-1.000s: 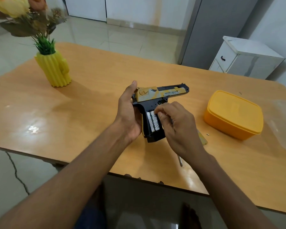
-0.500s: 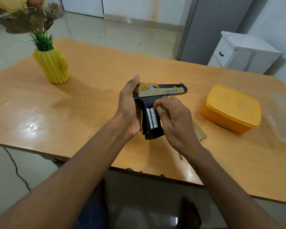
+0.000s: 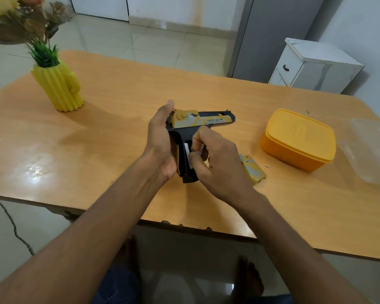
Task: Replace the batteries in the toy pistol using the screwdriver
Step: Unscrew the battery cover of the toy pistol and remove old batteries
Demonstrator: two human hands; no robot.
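Observation:
The toy pistol (image 3: 206, 118), black with a yellow and grey slide, is held just above the table with its barrel pointing right. My left hand (image 3: 160, 139) wraps the back of its grip. The grip's side is open, and one white battery (image 3: 187, 151) lies inside. My right hand (image 3: 219, 163) pinches a second battery (image 3: 199, 149) at the compartment's edge, its metal end showing between my fingers. The removed yellow and grey grip cover (image 3: 253, 170) lies on the table to the right, with a small screw (image 3: 266, 165) beside it. The screwdriver is hidden.
A closed yellow plastic box (image 3: 298, 139) stands right of the pistol, with a clear plastic sheet (image 3: 371, 150) beyond it. A yellow ribbed vase (image 3: 59, 88) with flowers stands at the far left of the wooden table (image 3: 119, 102). A white cabinet (image 3: 316, 64) is behind the table.
My right fingers went from pressing on the two batteries in the grip to pinching one of them, and only one white battery now shows inside. The pistol stayed in my left hand.

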